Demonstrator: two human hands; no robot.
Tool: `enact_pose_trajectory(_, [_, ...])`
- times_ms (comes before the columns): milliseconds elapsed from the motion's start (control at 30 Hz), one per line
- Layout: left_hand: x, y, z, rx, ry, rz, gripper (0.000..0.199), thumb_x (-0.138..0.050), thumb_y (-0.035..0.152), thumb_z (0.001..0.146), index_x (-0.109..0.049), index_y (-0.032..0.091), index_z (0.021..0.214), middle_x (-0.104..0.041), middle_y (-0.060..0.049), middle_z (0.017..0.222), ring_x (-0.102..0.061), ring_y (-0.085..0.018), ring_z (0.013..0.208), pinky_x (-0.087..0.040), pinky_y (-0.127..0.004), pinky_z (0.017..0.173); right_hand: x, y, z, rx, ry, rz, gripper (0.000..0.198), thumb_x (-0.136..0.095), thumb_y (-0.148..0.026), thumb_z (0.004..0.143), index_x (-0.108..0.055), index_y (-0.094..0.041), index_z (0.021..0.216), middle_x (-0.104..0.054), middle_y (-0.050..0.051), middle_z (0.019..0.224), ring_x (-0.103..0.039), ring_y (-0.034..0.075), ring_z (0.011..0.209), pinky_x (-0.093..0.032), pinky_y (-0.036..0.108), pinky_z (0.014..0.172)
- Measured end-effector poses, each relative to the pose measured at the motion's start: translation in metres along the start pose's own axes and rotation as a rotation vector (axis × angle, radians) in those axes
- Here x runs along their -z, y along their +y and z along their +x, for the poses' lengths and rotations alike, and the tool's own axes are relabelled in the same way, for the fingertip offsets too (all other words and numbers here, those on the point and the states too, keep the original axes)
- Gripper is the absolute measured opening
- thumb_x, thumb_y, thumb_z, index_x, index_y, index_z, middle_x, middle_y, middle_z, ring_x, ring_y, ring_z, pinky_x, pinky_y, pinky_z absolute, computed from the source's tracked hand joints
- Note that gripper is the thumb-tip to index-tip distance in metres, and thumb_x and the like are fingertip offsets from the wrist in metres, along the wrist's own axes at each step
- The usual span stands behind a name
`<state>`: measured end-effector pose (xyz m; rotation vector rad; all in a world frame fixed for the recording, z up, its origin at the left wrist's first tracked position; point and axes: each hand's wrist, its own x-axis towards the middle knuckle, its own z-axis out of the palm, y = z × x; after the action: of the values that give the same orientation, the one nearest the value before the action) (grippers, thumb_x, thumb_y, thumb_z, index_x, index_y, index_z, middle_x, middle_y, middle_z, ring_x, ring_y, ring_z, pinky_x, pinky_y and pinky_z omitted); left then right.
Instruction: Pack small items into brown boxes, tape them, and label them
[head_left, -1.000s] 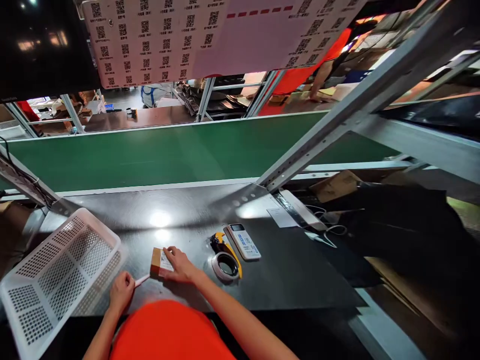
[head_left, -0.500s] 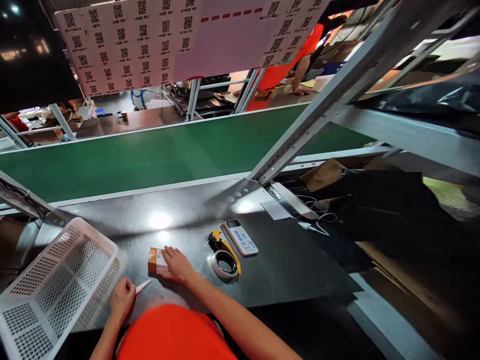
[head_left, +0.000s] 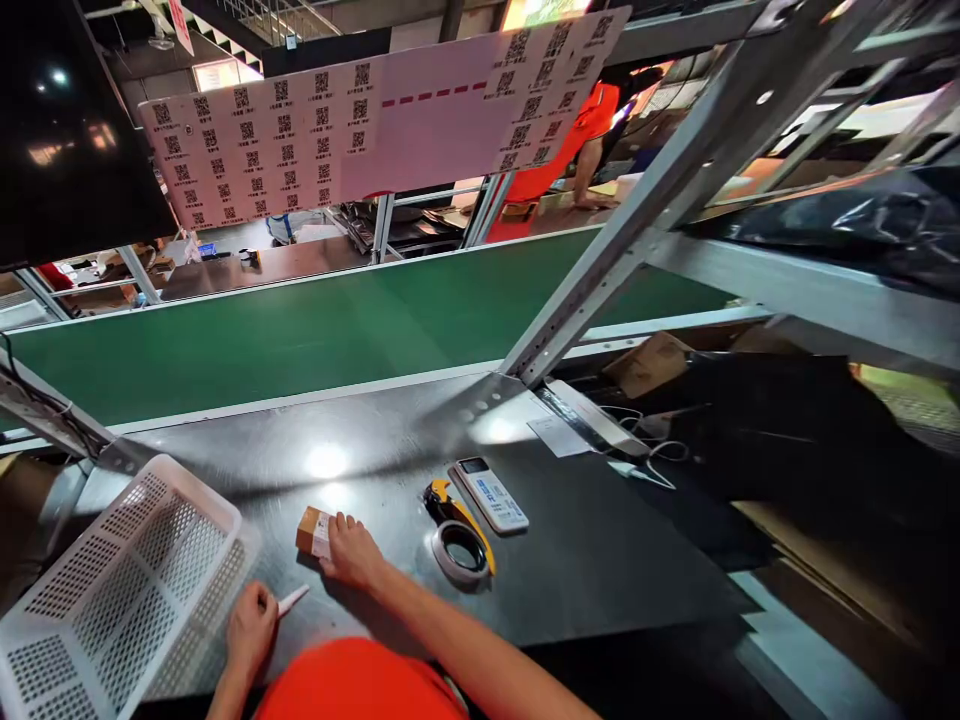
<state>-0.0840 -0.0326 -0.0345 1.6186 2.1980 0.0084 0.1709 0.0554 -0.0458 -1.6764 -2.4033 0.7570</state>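
Observation:
A small brown cardboard box (head_left: 309,532) with a white label lies on the grey metal table (head_left: 375,440). My right hand (head_left: 352,552) grips the box's right end, fingers bent over it. Nearer to me, my left hand (head_left: 253,622) is closed around a thin white stick-like piece (head_left: 292,601), whose tip points right; its kind is unclear. To the right of my right hand lies a yellow tape dispenser (head_left: 462,550) with a roll of tape. Close beside it rests a white phone-like device (head_left: 493,496) with blue print.
A white perforated plastic basket (head_left: 202,490) stands at the left. Behind the table runs a green conveyor belt (head_left: 315,345). A slanted metal post (head_left: 600,260) rises at the right, near cables and a paper sheet (head_left: 559,437). A QR-code board (head_left: 420,115) hangs above; another person (head_left: 592,120) stands beyond.
The view has tilted up a little, so everything sits lower. My right hand's fingers have gone from lying flat over the box to bending around its end. My left hand still holds the white piece.

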Motion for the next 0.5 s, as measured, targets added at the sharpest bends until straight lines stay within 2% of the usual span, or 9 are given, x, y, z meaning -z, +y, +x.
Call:
enact_pose_trajectory(67, [-0.001,-0.001,0.0,-0.006,0.005,-0.014,0.026,-0.046,0.031,0.101,-0.059,0.024,0.08,-0.072,-0.003,0.083,-0.069,-0.023,0.081,-0.039,-0.032,0.072,-0.003,-0.004,0.0,-0.028,0.0,-0.002,0.057,-0.07,-0.03,0.085,-0.061,-0.007,0.137,-0.068,0.027,0.134,-0.067,0.04,0.119,-0.054,0.05,0.102])
enact_pose_trajectory(167, [-0.002,-0.001,0.001,-0.023,0.016,-0.031,0.025,-0.047,0.029,0.1,-0.058,0.025,0.078,-0.072,-0.003,0.081,-0.069,-0.023,0.08,-0.041,-0.032,0.073,-0.007,-0.008,-0.002,-0.055,-0.011,0.019,0.066,-0.067,-0.017,0.083,-0.055,-0.008,0.147,-0.061,0.029,0.147,-0.062,0.041,0.13,-0.049,0.054,0.111])
enact_pose_trajectory(300, [-0.002,0.0,-0.001,-0.036,0.047,-0.05,0.023,-0.049,0.029,0.098,-0.058,0.025,0.077,-0.073,-0.004,0.08,-0.07,-0.024,0.081,-0.044,-0.033,0.075,-0.012,0.001,-0.013,-0.104,-0.039,0.084,0.092,-0.072,-0.012,0.074,-0.044,-0.02,0.162,-0.05,0.027,0.162,-0.053,0.047,0.141,-0.048,0.064,0.11])
enact_pose_trajectory(400, [-0.001,0.0,-0.002,-0.009,0.017,-0.069,0.023,-0.048,0.029,0.098,-0.059,0.025,0.079,-0.075,-0.006,0.085,-0.072,-0.024,0.086,-0.047,-0.033,0.078,-0.01,0.016,-0.031,-0.118,-0.052,0.132,0.1,-0.074,-0.014,0.071,-0.042,-0.027,0.164,-0.055,0.022,0.159,-0.055,0.044,0.14,-0.053,0.057,0.107])
enact_pose_trajectory(433, [0.0,0.0,-0.001,-0.002,-0.003,-0.085,0.021,-0.047,0.029,0.098,-0.061,0.024,0.084,-0.076,-0.006,0.089,-0.073,-0.025,0.089,-0.048,-0.033,0.081,-0.007,0.02,-0.039,-0.113,-0.046,0.147,0.1,-0.074,-0.016,0.071,-0.042,-0.028,0.165,-0.056,0.02,0.158,-0.056,0.041,0.14,-0.052,0.054,0.11])
enact_pose_trajectory(500, [0.004,0.003,0.002,0.015,-0.037,-0.143,0.022,-0.047,0.028,0.097,-0.065,0.021,0.106,-0.078,-0.009,0.098,-0.074,-0.025,0.096,-0.051,-0.034,0.087,0.003,0.026,-0.054,-0.092,-0.017,0.192,0.101,-0.075,-0.02,0.072,-0.039,-0.027,0.166,-0.055,0.019,0.16,-0.053,0.038,0.143,-0.048,0.051,0.116])
